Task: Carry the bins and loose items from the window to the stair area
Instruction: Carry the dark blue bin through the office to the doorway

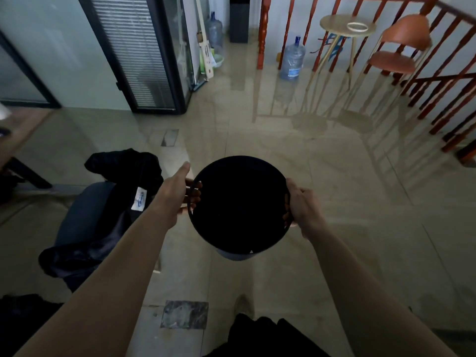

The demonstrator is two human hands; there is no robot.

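Note:
A round black bin (239,204) hangs in the air in front of me over the tiled floor, its open mouth facing up at me. My left hand (180,191) holds its left rim, fingers curled under the edge and showing through the slotted wall. My right hand (300,207) grips the right rim in the same way. The inside of the bin is too dark to see into.
A blue office chair (82,217) draped with dark clothing stands close on my left. Ahead stand a red stair railing (438,81), a round wooden table (345,25), an orange chair (401,47) and water jugs (292,59). A desk edge (15,135) is at far left.

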